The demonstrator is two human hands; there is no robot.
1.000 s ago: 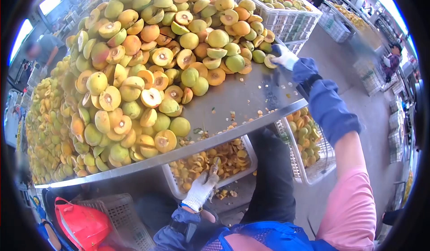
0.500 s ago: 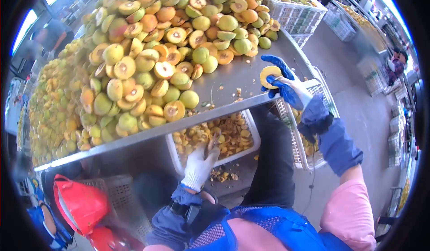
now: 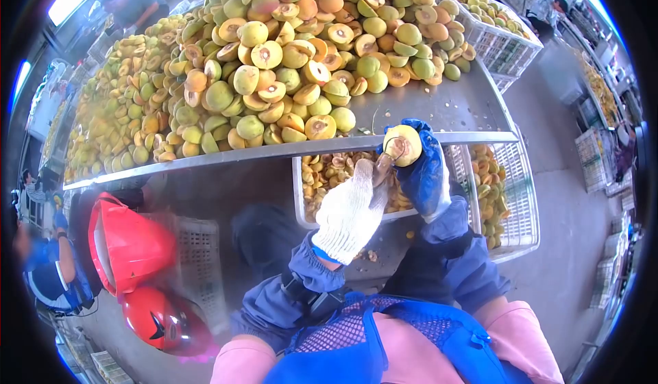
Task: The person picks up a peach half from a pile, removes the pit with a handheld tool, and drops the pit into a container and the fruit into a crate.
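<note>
Below the table [image 3: 473,100], a crate [image 3: 298,187] sits partly behind the left hand [image 3: 351,209]

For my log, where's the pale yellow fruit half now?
In the head view, the pale yellow fruit half sits right of centre in the blue-gloved right hand, beside the white-gloved left hand at the metal table's near edge.
</note>
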